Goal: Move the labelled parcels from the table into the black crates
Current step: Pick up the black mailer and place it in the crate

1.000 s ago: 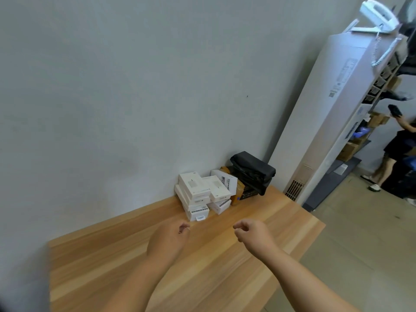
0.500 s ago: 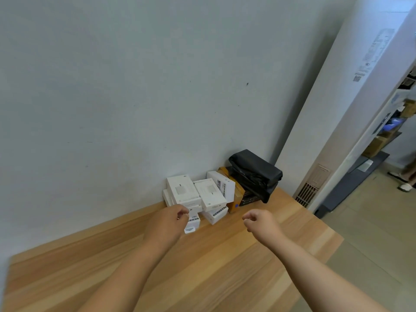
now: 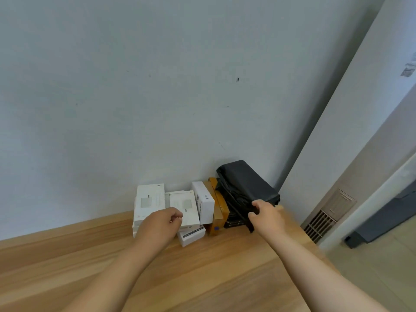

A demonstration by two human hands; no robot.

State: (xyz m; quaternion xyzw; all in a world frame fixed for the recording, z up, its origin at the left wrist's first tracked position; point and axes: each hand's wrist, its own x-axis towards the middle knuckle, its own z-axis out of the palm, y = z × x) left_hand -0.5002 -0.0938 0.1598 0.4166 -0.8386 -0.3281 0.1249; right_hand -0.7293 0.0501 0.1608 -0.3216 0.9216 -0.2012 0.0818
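Observation:
A pile of parcels stands on the wooden table (image 3: 202,278) against the wall. It holds white boxes (image 3: 149,202), a second white box (image 3: 185,206), an upright white box (image 3: 204,202), a low labelled box (image 3: 193,236), a brown box (image 3: 217,216) and a black wrapped parcel (image 3: 245,188). My left hand (image 3: 159,226) hovers in front of the white boxes with loosely curled fingers; whether it touches them I cannot tell. My right hand (image 3: 266,218) grips the front lower corner of the black parcel. No black crate is in view.
A grey wall rises right behind the pile. A tall white floor unit (image 3: 351,154) with a vent grille (image 3: 319,224) stands just right of the table's corner. The table's right edge drops to a tiled floor (image 3: 382,266).
Both hands moved forward to the pile. The right hand reached the black parcel and closed on its corner; the left hand came over the white boxes. The view swung in closer.

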